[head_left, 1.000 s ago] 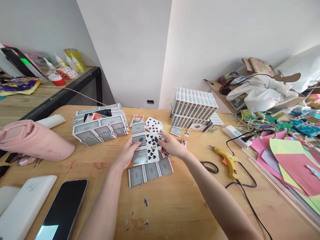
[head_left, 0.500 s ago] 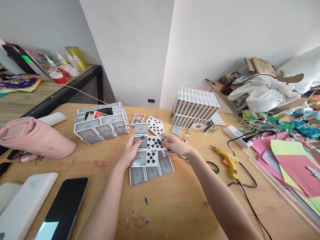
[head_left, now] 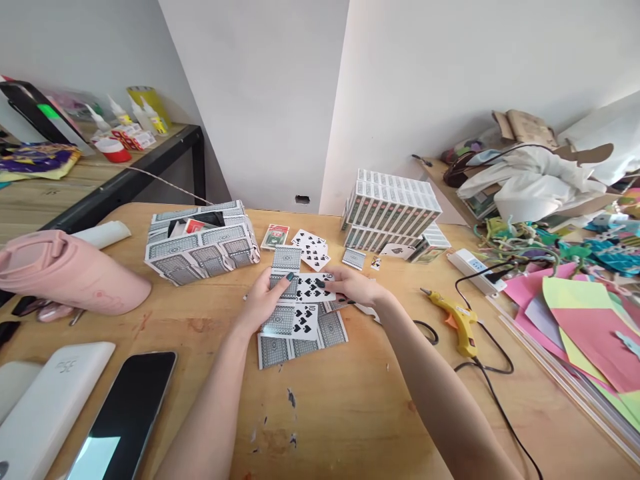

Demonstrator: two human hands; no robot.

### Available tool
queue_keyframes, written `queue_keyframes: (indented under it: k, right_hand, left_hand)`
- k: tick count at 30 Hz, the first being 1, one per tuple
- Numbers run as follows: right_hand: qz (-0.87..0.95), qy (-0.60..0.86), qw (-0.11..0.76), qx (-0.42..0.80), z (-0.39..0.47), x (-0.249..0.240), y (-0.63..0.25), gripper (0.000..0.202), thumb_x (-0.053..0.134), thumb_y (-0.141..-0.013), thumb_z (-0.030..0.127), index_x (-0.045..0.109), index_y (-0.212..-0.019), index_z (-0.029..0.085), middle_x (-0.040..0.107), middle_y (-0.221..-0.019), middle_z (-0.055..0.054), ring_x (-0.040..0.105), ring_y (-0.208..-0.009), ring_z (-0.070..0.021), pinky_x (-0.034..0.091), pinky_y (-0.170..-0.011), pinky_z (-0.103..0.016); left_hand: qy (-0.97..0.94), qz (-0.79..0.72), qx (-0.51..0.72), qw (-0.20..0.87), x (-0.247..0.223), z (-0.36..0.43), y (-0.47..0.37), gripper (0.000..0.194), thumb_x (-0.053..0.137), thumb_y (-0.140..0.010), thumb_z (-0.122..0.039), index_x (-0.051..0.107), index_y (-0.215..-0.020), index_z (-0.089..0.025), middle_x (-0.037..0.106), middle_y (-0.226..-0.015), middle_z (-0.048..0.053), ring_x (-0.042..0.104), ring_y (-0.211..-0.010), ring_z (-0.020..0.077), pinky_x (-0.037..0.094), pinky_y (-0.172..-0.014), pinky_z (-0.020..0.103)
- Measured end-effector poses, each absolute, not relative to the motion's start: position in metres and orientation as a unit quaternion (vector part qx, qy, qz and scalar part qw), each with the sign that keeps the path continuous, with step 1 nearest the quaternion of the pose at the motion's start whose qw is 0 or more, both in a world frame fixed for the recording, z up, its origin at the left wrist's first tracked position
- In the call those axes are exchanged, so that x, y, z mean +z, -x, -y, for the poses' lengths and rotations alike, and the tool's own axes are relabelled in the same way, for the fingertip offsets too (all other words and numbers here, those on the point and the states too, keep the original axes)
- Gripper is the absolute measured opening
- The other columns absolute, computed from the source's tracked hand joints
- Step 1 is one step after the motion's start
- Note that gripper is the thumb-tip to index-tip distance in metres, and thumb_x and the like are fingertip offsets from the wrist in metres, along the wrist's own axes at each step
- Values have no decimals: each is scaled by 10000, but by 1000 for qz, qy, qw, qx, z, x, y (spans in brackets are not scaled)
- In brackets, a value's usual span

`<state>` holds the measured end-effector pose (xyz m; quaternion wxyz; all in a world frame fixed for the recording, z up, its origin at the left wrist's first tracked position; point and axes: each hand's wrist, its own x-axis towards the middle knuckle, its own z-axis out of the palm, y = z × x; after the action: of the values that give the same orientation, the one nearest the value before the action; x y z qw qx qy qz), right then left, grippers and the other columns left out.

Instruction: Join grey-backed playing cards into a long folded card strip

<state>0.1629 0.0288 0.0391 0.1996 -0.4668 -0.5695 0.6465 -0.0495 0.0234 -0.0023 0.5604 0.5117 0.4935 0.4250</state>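
My left hand (head_left: 265,297) is closed on the left side of a strip of grey-backed playing cards (head_left: 287,259), its thumb lying on top. Face-up spade cards reach out to the right from this strip. Closed on the right end of the upper one, a nine of spades (head_left: 307,287), is my right hand (head_left: 354,285), thumb on its face. Lower down, the ten of spades (head_left: 306,323) lies free of my fingers. Beneath these rests a flat panel of grey-backed cards (head_left: 301,351), partly covered. Whether the cards are glued together I cannot tell.
Left stand a card-covered box (head_left: 203,250), a pink tumbler (head_left: 75,273) and a phone (head_left: 125,413). Behind are loose spade cards (head_left: 311,248) and stacked card boxes (head_left: 393,207). To the right lie a yellow glue gun (head_left: 457,323), its cord, a power strip (head_left: 475,270) and coloured paper (head_left: 585,320).
The nine of spades has shifted slightly, and a wider gap shows between it and the ten below. My right thumb sits a little further left. Both hands keep their hold.
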Motion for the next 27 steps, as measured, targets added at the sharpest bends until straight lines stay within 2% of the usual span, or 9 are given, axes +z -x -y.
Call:
queue_keyframes:
  k: [3,9,14,23,27]
  right_hand:
    - [585,481,204,621,-29,36,-154,133,488,-831,330,480,-884,208,451,-458,77,380,-343,-67,278,-325,-163]
    - [575,495,290,583,-26,26,-140,83,506,-814,277,449,-825,218,440,-554,70,412,-410,-63,350,-375,-166]
    - [598,516,292,539,-21,20,-133,51,459,-832,262,433,-854,224,428,-513,79,420,-392,-82,327,-369,-175]
    - [623,517,295,508,-24,22,-122,37,440,-835,238,443,-818,205,488,-581,56,469,-505,-97,360,-465,-190]
    - [611,520,298,518,-23,18,-123,53,454,-833,259,450,-828,206,495,-599,50,470,-513,-96,355,-457,-188]
  left_hand:
    - [-532,-512,429,520,-3,-25,52,395,585,-752,-471,559,-1026,-187,666,-1031,64,611,-956,238,477,-825,363]
    - [-554,-529,423,484,-5,-25,52,399,545,-782,-471,543,-1077,-201,637,-1104,66,583,-1024,233,435,-889,370]
    - [-557,-529,427,478,-5,-23,43,373,543,-786,-457,541,-1062,-206,630,-1112,61,560,-1056,239,420,-905,375]
    - [-548,-521,440,484,-7,-21,38,320,522,-805,-437,515,-1024,-203,616,-1113,57,553,-1054,225,407,-902,355]
    - [-562,-535,425,467,-6,-21,38,306,519,-809,-431,517,-1015,-204,609,-1127,60,543,-1065,226,394,-913,356]
